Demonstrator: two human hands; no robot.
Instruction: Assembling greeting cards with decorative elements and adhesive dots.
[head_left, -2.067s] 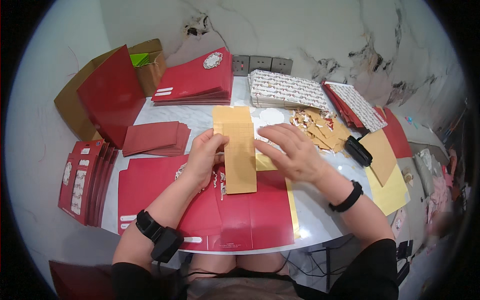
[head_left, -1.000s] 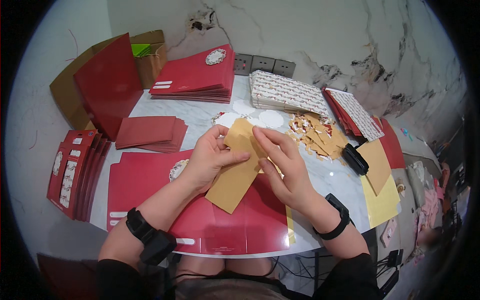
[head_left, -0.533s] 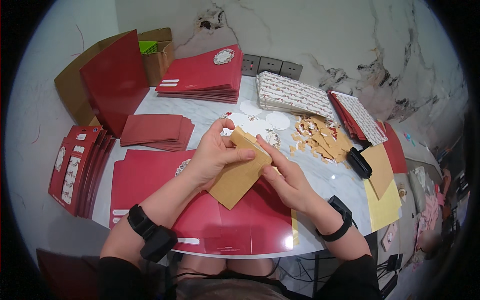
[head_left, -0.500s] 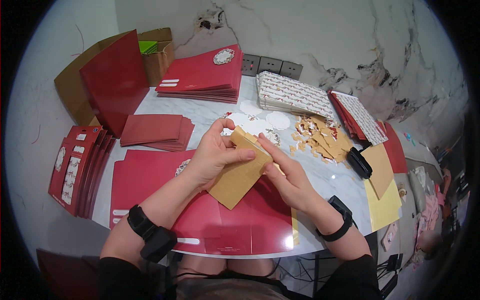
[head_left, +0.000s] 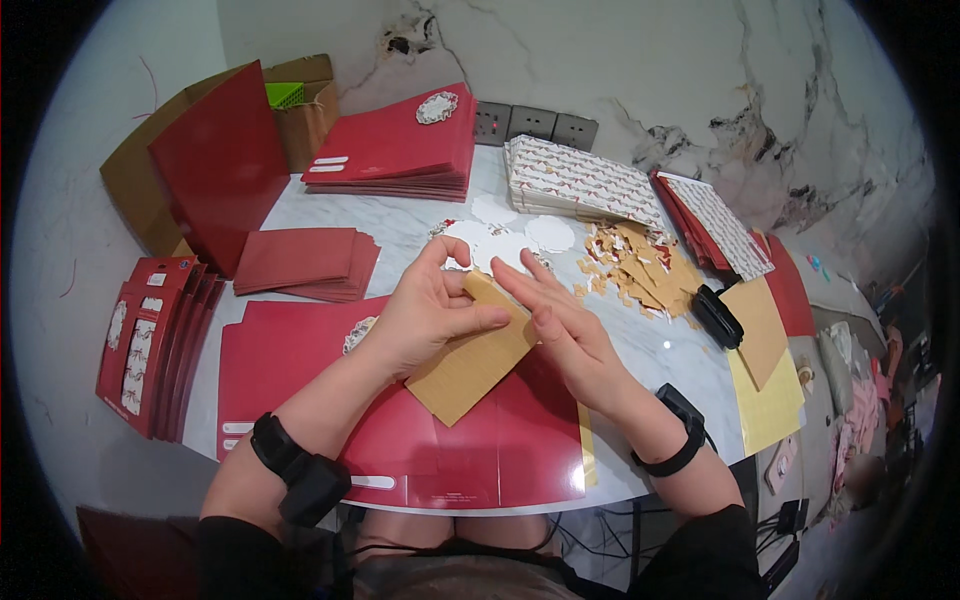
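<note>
A small tan sheet [head_left: 466, 375], with faint grid lines, is tilted above the table. My left hand [head_left: 425, 310] pinches its upper left part, thumb on the face toward me and fingers behind. Along the upper right edge of this sheet lies my right hand [head_left: 578, 350], its fingers stretched out and the thumb beside the edge. Whether anything small sits under those fingers cannot be seen. Beneath both hands, large red card sheets [head_left: 465, 460] with white label shapes overlap at the table's front edge.
White scalloped paper pieces [head_left: 550, 234] lie beyond my hands, with tan scraps [head_left: 645, 275] to their right. A black stapler-like object [head_left: 717, 318] rests near a tan sheet [head_left: 757, 320]. Red card stacks [head_left: 400, 150] and patterned white sheets [head_left: 580, 180] line the wall; folded red bags [head_left: 150, 350] stand left.
The right hand's fingers have straightened and slid up along the tan sheet's edge. The raised tan strip at its top no longer shows. The left hand keeps its hold.
</note>
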